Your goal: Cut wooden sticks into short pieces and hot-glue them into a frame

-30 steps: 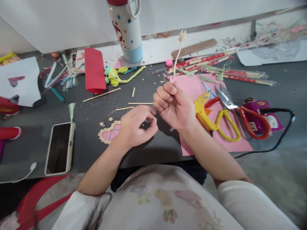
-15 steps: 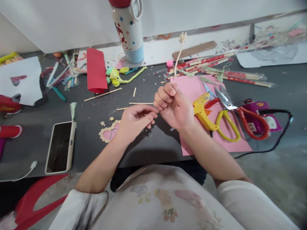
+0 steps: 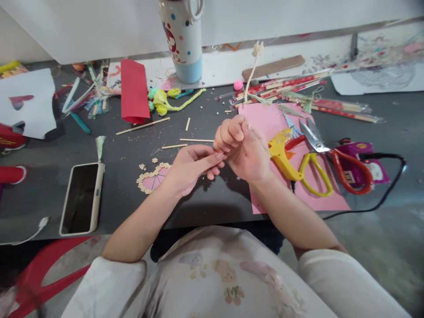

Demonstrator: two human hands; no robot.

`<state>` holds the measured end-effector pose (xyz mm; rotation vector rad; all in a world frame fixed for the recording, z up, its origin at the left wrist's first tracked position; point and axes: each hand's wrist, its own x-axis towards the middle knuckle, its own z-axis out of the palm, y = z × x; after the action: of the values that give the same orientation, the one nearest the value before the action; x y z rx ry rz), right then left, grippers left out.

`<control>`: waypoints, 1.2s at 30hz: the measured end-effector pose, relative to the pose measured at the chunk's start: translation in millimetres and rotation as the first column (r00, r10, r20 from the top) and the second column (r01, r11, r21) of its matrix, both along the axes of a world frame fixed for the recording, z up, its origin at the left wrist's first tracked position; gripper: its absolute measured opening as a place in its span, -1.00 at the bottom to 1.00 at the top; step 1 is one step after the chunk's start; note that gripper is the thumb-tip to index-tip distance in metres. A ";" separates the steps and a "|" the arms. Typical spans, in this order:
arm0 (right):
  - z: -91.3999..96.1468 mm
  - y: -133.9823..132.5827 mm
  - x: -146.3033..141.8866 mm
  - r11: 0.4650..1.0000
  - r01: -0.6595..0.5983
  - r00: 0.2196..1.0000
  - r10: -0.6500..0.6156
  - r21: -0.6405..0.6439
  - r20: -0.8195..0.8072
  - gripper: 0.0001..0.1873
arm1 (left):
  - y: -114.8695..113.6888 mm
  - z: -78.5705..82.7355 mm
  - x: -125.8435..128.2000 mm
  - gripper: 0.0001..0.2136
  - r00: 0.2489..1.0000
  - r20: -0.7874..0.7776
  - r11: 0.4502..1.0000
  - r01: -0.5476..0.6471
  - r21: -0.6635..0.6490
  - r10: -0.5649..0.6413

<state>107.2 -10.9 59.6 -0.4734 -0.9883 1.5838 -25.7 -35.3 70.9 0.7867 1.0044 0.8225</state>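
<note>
My right hand (image 3: 244, 150) is curled shut above the dark table (image 3: 205, 203), its fingers pinched round the lower end of a thin pale stick (image 3: 251, 73) that rises to a small flower-like tip. My left hand (image 3: 190, 168) reaches across to it, with stretched fingers held together and thumb and forefinger meeting at the right hand's knuckles. What they pinch is too small to see. Just left of that hand lies a small pink heart shape (image 3: 151, 179) rimmed with pale bits.
A yellow glue gun (image 3: 281, 154) and red-and-yellow scissors (image 3: 319, 165) lie on pink paper (image 3: 265, 119) to the right. A phone (image 3: 81, 198) is at the left. Folded red paper (image 3: 133, 90), a dotted bottle (image 3: 183, 44), loose sticks (image 3: 142, 126) and a black cable (image 3: 392, 185) crowd the rest.
My left hand has straightened from a loose pinch over the table and moved up and right to touch the right hand. The right hand has barely shifted.
</note>
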 end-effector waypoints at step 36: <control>0.3 -1.6 -6.9 0.984 0.046 0.997 -0.033 -0.173 0.073 -0.55 | 1.2 -2.0 -1.1 -0.84 0.991 -0.127 0.998 -0.049 0.039 0.053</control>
<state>100.3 -12.5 59.9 -0.6702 -0.8903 1.6348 -26.8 -34.1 68.9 0.8559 1.1297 0.8446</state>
